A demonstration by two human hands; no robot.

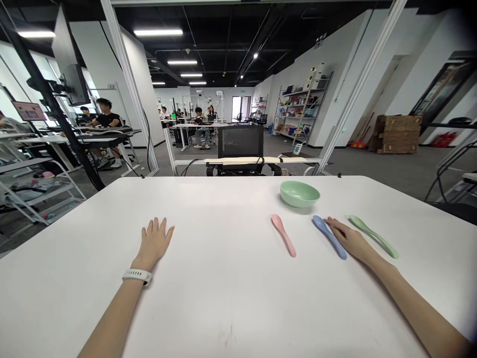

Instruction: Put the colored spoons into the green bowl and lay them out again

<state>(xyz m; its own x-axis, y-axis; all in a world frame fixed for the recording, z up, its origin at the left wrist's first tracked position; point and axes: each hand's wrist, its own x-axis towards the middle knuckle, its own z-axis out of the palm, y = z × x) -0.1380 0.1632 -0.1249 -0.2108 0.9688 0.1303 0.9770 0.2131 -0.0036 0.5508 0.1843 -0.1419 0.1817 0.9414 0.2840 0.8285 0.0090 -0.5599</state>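
My left hand (153, 240) lies flat on the white table (223, 298), fingers spread, holding nothing; a white watch band is on its wrist. My right hand (348, 237) rests flat on the table with fingers stretched out, between a blue spoon (329, 236) and a green spoon (373, 236). Its fingertips lie right beside the blue spoon's bowl end. A pink spoon (283, 234) lies further left. A pale green bowl (299, 193) stands upright behind the spoons.
Beyond the table's far edge stand a black chair (240, 144) and a metal frame with slanted posts (354, 94). People sit at desks in the background left and centre. Shelving (301, 112) lines the right wall.
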